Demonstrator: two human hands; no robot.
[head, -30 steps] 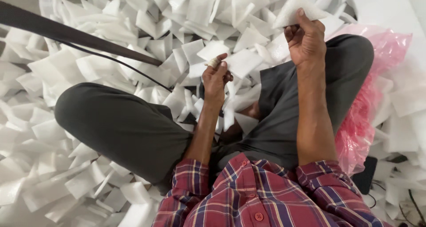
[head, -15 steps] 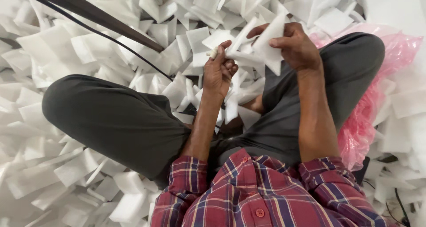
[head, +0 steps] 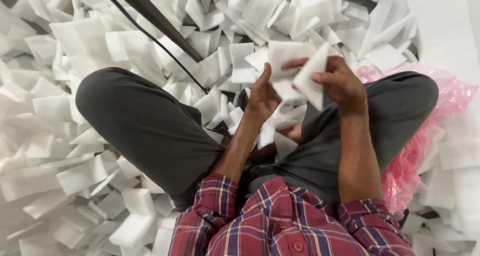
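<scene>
**Both hands on white foam sheets, above the lap**

Person sits cross-legged in grey trousers (head: 145, 126), plaid shirt (head: 280, 221). Right hand (head: 340, 83) pinches a folded white foam sheet (head: 311, 76), fingers closed on it. Left hand (head: 262, 98) grips a flat foam sheet (head: 285, 53) just beside. Hands close together, sheets touching. Loose foam pieces (head: 90, 36) cover the floor; pink plastic bag (head: 450, 101) at the right knee.

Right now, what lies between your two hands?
In the head view, the left hand and right hand both grip white foam pieces; those fill the gap, with more foam scattered behind.
</scene>
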